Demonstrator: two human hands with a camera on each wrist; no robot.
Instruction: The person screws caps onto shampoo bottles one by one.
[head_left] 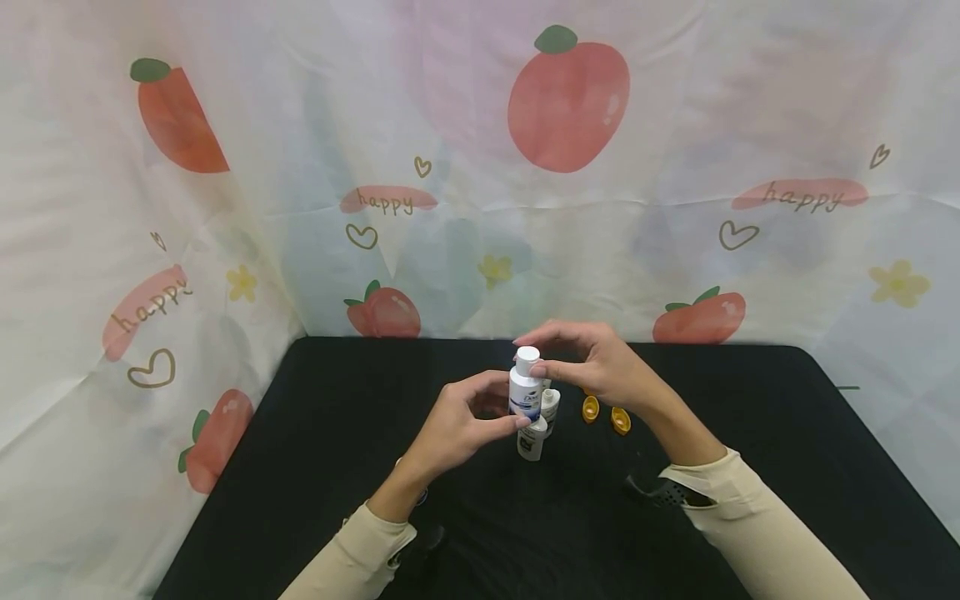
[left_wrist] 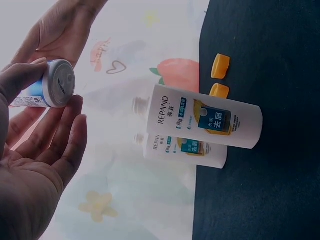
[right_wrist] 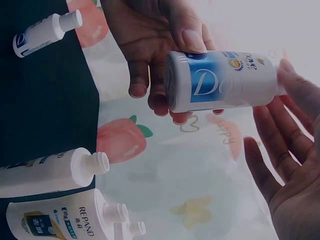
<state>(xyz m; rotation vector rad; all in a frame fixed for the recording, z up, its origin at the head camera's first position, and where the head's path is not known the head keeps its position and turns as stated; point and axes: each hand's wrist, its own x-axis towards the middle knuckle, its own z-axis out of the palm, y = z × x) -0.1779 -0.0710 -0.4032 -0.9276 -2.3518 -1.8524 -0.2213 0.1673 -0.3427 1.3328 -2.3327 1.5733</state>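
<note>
A small white Dove bottle with a blue label (head_left: 525,393) is held up above the table by my left hand (head_left: 457,421). The left thumb lies across its lower part, with fingers behind, as the right wrist view shows. My right hand (head_left: 603,367) pinches the white cap (head_left: 528,357) at the bottle's top between thumb and fingers. The bottle's flat base (left_wrist: 62,83) faces the left wrist camera. Below and behind it stand white REPAND bottles (left_wrist: 205,117) with bare, uncapped necks. A second Dove bottle (right_wrist: 42,34), capped, stands apart in the right wrist view.
Two orange caps (head_left: 590,408) (head_left: 620,421) lie on the black table (head_left: 360,400), right of the REPAND bottles. Behind and to the left hangs a pale printed curtain (head_left: 450,125) with fruit pictures. A third uncapped neck (right_wrist: 136,228) shows at the right wrist view's bottom.
</note>
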